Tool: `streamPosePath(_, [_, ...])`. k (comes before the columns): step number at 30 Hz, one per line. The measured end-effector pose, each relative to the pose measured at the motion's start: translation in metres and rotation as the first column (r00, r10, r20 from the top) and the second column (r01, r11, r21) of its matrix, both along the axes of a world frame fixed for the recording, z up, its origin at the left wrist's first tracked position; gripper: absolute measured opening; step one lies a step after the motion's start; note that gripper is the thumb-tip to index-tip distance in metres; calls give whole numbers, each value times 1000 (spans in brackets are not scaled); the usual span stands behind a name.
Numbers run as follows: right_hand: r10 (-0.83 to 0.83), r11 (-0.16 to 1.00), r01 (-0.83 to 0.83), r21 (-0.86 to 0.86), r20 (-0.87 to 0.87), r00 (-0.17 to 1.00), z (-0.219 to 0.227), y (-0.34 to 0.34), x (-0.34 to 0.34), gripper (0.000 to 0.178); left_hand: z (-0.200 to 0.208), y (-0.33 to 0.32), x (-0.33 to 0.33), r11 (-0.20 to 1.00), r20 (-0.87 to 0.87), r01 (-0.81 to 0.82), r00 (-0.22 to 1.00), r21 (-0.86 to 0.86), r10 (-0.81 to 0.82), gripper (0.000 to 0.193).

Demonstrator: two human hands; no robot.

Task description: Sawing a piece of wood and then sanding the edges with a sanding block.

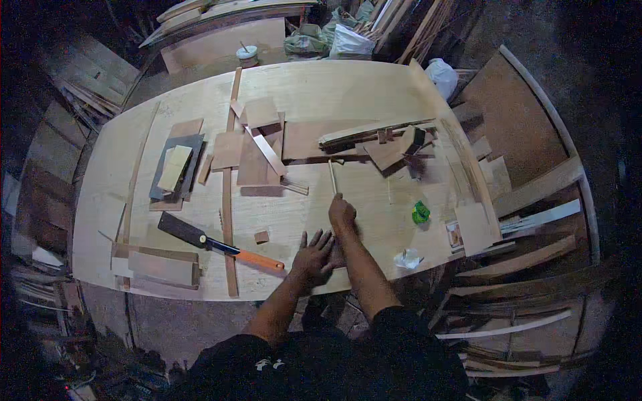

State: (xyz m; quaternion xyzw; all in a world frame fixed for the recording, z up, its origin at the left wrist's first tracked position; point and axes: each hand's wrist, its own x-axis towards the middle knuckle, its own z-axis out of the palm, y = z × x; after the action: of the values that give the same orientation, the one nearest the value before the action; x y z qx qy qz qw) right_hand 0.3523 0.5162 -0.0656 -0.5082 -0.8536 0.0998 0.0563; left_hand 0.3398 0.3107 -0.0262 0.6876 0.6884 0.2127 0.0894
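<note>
My right hand (343, 212) is closed around a slim, pale, stick-like tool (332, 177), which points away from me over the table. Its far end lies by a dark strip, so I cannot make out its shape. Close to the table's near edge, my left hand (314, 257) rests with fingers spread. A small brown wood piece (338, 256) shows beside its fingertips, between my two arms. Left of that hand lies a handsaw with a dark blade (180, 228) and an orange handle (261, 258). A small brown wood block (261, 237) sits just beyond the handle.
Brown boards (257, 164) and offcuts lie mid-table on the pale plywood top (321, 87). More scraps (394, 150) are piled right, near a crumpled green item (420, 212) and clear plastic (407, 258). Stacked pieces (175, 170) lie left. Leaning boards (528, 113) flank the table.
</note>
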Motion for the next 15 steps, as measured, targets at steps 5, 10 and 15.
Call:
streamPosePath(5, [-114, 916, 100, -388, -12, 993, 0, -59, 54, 33, -5, -4, -3, 1000, -22, -31, 999, -4, 31, 72])
streamPosePath(10, [-58, 922, 57, -383, 9, 998, 32, -156, 130, 41, 5, -15, -2, 996, -18, -90, 996, 13, 90, 71])
streamPosePath(15, [-150, 933, 149, -328, 22, 988, -37, -222, 233, 42, 6, -7, 4, 999, -53, -37, 998, -12, 36, 72])
